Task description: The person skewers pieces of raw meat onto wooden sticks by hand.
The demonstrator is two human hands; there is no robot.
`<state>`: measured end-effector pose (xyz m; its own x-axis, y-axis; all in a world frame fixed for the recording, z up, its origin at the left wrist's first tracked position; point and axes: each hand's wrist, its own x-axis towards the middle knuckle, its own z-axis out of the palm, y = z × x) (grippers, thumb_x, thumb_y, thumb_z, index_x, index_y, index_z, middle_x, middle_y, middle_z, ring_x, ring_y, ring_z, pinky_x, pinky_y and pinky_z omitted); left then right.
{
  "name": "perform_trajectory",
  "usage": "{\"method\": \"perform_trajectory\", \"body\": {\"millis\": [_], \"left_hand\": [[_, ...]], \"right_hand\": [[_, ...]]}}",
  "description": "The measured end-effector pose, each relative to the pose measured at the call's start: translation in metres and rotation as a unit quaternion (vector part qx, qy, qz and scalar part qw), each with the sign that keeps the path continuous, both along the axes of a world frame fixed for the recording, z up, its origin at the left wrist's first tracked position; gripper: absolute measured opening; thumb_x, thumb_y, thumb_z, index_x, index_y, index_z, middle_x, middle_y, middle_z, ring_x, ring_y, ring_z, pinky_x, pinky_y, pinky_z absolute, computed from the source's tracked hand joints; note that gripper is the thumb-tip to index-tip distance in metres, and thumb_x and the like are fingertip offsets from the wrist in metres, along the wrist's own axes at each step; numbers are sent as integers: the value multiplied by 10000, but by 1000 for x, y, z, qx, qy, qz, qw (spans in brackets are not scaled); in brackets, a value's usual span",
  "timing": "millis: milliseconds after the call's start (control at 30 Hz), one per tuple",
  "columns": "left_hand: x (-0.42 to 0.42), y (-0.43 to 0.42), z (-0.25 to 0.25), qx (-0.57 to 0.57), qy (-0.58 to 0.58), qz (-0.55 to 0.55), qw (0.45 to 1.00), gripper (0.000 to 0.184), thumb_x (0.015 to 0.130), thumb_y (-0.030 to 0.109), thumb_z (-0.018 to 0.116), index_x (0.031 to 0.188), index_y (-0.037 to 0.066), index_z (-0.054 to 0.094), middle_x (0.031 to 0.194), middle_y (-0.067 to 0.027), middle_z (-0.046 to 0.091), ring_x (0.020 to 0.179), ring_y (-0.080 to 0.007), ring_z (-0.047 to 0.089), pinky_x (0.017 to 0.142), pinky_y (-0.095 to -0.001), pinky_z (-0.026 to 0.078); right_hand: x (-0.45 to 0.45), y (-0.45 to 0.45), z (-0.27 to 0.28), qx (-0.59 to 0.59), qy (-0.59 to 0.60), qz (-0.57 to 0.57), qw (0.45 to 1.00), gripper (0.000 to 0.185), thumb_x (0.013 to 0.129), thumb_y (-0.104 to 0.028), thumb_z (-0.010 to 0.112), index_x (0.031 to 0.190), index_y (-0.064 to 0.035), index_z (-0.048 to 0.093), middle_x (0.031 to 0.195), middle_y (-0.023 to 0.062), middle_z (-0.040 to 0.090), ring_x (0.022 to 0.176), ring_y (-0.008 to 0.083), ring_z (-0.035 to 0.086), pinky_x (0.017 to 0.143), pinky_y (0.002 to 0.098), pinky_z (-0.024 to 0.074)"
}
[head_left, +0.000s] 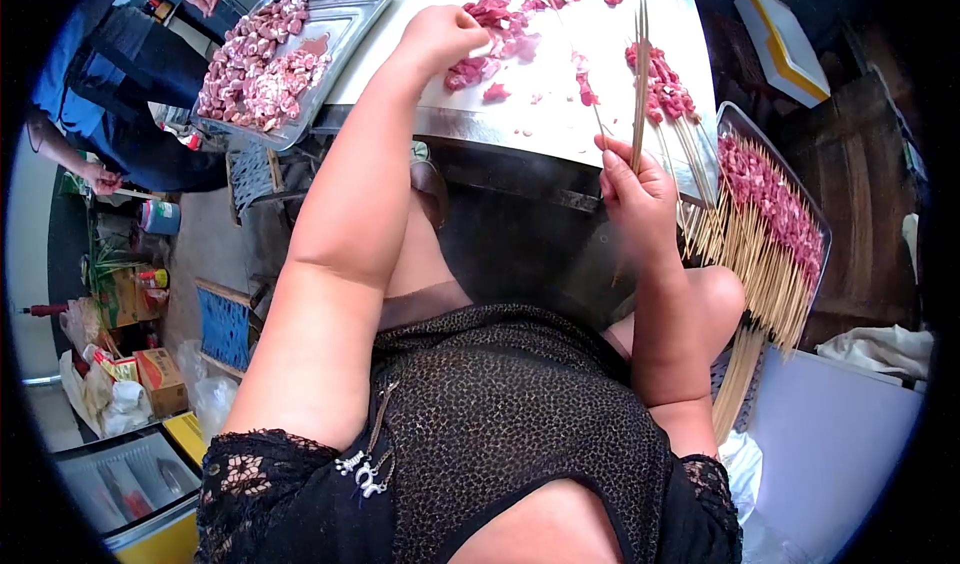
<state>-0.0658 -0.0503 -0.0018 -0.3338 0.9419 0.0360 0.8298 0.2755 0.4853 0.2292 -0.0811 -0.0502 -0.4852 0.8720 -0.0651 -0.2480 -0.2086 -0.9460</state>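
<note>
My left hand [442,40] reaches over the white table to the edge of a pile of cut red meat [508,32]. Its fingers are curled together, and what is between them cannot be made out. My right hand [640,192] is closed around a thin bundle of bamboo skewers [641,84], pointing away from me. From the same hand a single skewer slants up to the left, with pieces of meat [586,88] threaded on it. Just right of the bundle, several finished meat skewers [665,86] lie on the table, their bare ends over its near edge.
A metal tray [345,49] of pale meat chunks stands at the table's left. On the right, another tray [822,229] holds many loaded skewers. A white and yellow box [780,44] lies behind it. At far left stands another person [130,74], near blue woven stools [225,326].
</note>
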Motion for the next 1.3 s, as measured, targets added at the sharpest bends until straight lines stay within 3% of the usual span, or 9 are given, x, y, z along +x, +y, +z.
{"method": "perform_trajectory", "body": {"millis": [100,167,300,533,700,867,1133,1200,1300], "left_hand": [[-4,-7,5,180,-389,25,903,140,733,150,669,783,18,668,724,-51,635,650,-99,561,600,-214,457],[0,-13,13,186,-524,8,831,149,833,65,564,942,-33,589,853,-113,640,778,-140,611,709,-247,507],[16,-13,16,192,-666,39,720,251,883,21,440,1104,-88,486,1057,-203,592,924,-215,616,880,-344,508],[36,-12,13,160,-775,-47,610,332,860,-23,363,1172,-130,401,1211,-273,483,1111,-332,521,946,-415,457],[37,-16,16,135,-797,-81,584,271,900,24,378,1143,-80,434,1204,-264,491,1117,-346,515,945,-442,452],[44,-20,23,206,-750,5,628,275,965,204,364,1080,-15,486,1067,-194,597,1015,-320,591,810,-517,512],[46,-20,25,231,-751,-2,619,265,957,159,393,1083,-62,465,1100,-245,560,1016,-330,581,902,-459,487],[46,-19,25,210,-737,-3,643,247,960,180,378,1087,7,500,1069,-188,602,984,-304,609,771,-520,525],[48,-23,28,184,-730,5,658,246,953,167,398,1090,1,518,1058,-187,609,958,-297,620,775,-509,527]], "right_hand": [[0,0,-4,28,-25,21,999,235,901,-105,523,1094,8,591,633,-53,471,534,18,387,477,160,299],[-1,-1,-1,28,-30,35,999,232,899,-105,525,1090,5,596,635,-56,469,538,19,392,484,161,309],[-5,-3,-3,62,-62,46,995,218,891,-109,537,1068,-12,617,639,-61,476,552,24,414,501,173,341],[-7,-6,3,87,-110,19,990,214,899,-86,515,1066,19,600,635,-65,452,539,17,375,486,161,291],[-5,-6,0,108,-122,9,987,214,900,-87,514,1063,20,601,638,-62,456,543,18,378,488,163,294],[-6,-8,-2,125,-117,9,985,210,897,-78,516,1059,23,603,650,-56,469,556,23,392,499,163,307],[-4,-7,-2,120,-133,5,984,195,879,-108,550,1026,-17,640,623,-46,504,538,33,445,504,190,384],[-3,-6,-2,121,-137,2,983,192,879,-106,550,1025,-20,642,621,-46,502,537,32,443,503,189,382],[-1,-6,1,120,-143,-1,982,188,879,-103,552,1023,-28,646,616,-47,496,535,30,437,499,188,377]]}}
